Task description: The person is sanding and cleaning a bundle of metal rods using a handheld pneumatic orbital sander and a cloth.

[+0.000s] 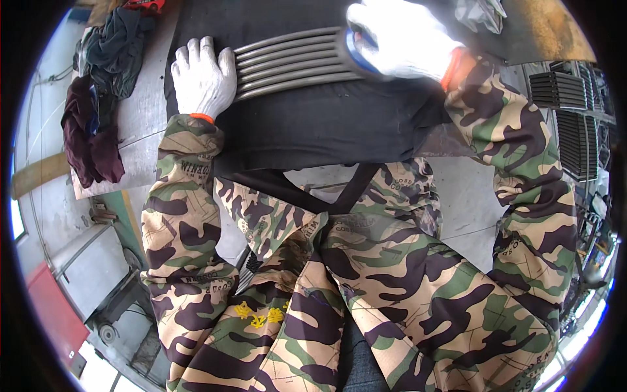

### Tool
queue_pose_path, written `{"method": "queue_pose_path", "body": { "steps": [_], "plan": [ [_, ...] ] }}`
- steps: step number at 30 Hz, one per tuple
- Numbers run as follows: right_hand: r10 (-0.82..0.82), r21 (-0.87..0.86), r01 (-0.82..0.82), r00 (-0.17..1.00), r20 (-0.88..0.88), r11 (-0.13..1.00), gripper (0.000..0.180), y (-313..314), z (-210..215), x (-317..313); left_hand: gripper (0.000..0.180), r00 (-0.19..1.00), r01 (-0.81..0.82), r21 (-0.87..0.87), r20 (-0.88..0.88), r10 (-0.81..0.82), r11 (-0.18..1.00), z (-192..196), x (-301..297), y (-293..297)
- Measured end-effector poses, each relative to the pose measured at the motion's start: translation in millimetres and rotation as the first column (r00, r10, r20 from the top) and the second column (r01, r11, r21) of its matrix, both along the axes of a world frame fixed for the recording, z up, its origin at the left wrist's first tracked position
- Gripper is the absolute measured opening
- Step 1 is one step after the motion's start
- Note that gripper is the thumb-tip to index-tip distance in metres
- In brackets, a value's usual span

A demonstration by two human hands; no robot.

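Note:
Several thin grey metal bars (294,62) lie side by side on a black cloth (326,124), forming a slightly curved grid. My left hand (206,78), in a white knit glove with an orange cuff, rests flat at the bars' left ends with its fingers spread. Over the right ends is my right hand (401,39), gloved the same way and smeared by motion. Its fingers are closed around a blue-edged thing (363,55), which touches or hovers just over the bars; I cannot make out its kind. The glove hides the bars' right ends.
Dark green and maroon clothes (95,130) lie at the table's left side. A crumpled light-grey plastic bag (481,14) sits at the far right. Stacks of dark metal bars (558,90) stand on a rack at right. Below left is a wheeled metal frame (108,333).

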State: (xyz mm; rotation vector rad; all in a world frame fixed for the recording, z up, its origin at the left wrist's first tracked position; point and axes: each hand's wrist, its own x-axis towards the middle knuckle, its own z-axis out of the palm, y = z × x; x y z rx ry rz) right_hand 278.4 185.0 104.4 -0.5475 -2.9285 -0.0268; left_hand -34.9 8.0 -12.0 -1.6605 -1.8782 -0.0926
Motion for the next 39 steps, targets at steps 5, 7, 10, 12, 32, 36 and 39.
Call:
{"method": "queue_pose_path", "body": {
  "steps": [5,7,10,12,32,36,39],
  "plan": [
    [-0.014,-0.004,0.014,1.000,-0.009,1.000,0.021,9.7,-5.2,-4.1,0.041,1.000,0.028,-0.044,-0.002,-0.028,0.999,-10.6,-0.4,2.8],
    [0.058,-0.024,-0.059,0.998,-0.023,0.998,0.021,-2.8,-6.0,-5.4,0.041,1.000,-0.008,-0.012,0.010,0.008,1.000,-13.5,-10.2,2.1],
    [0.014,0.010,-0.014,0.999,-0.030,1.000,0.022,6.4,-3.5,1.7,0.027,0.999,-0.041,-0.090,0.020,0.043,0.995,-9.9,2.3,4.5],
    [-0.015,0.013,0.015,1.000,-0.018,1.000,0.023,17.7,-1.9,-5.1,0.035,0.999,-0.035,-0.078,0.035,0.038,0.996,0.1,5.0,-8.5],
    [0.096,0.016,-0.096,0.995,0.021,0.995,0.026,-8.7,-23.3,-67.1,0.049,0.901,0.068,-0.035,0.431,-0.046,0.997,9.6,18.7,-32.3],
    [0.118,0.043,-0.118,0.993,0.010,0.992,0.025,-30.8,-24.3,-63.3,0.055,0.891,0.025,-0.057,0.455,0.003,0.998,12.6,35.0,-40.7],
    [0.187,0.017,-0.187,0.982,-0.021,0.982,0.027,-41.9,-23.8,-76.7,0.054,0.896,0.008,-0.062,0.443,0.020,0.998,14.9,32.7,-47.1]
  ]
}}
